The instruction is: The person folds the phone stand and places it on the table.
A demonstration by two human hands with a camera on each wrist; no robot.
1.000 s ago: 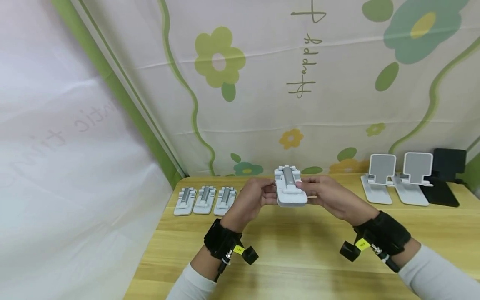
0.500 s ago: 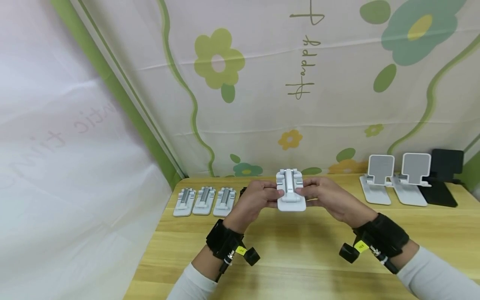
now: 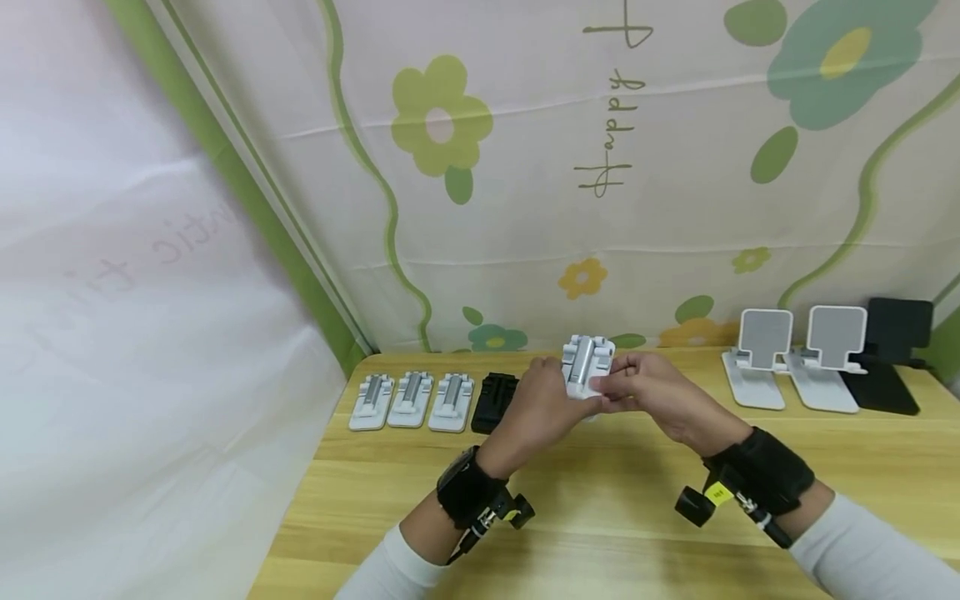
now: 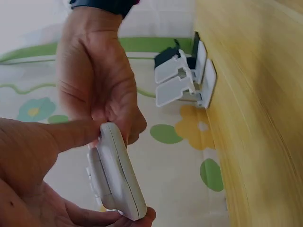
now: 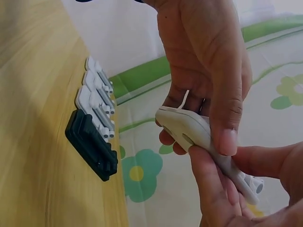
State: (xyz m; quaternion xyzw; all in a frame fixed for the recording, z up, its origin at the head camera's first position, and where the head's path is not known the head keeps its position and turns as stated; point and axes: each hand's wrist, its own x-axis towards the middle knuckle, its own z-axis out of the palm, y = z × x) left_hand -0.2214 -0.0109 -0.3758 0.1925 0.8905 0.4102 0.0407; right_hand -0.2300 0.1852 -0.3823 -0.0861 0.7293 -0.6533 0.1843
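A folded white phone stand [image 3: 587, 367] with a grey strip is held up over the table between both hands. The left hand [image 3: 546, 408] covers its left side and lower end, thumb pressed against its face in the right wrist view. From the other side, the right hand [image 3: 660, 392] pinches it between thumb and fingers. Seen edge-on in the left wrist view, the phone stand [image 4: 118, 170] is folded flat. Just left of the hands lies a folded black phone stand [image 3: 493, 404], partly overlapped by the left hand.
Three folded white phone stands [image 3: 410, 400] lie in a row at the wooden table's [image 3: 600, 517] back left. At the back right, two unfolded white stands [image 3: 765, 337] and an unfolded black stand [image 3: 897, 325] stand upright. A flowered curtain [image 3: 525, 208] hangs behind.
The left hand has moved right and over the phone stand's lower end, baring the black folded stand. The held stand has turned and tilts slightly. The right hand has barely shifted.
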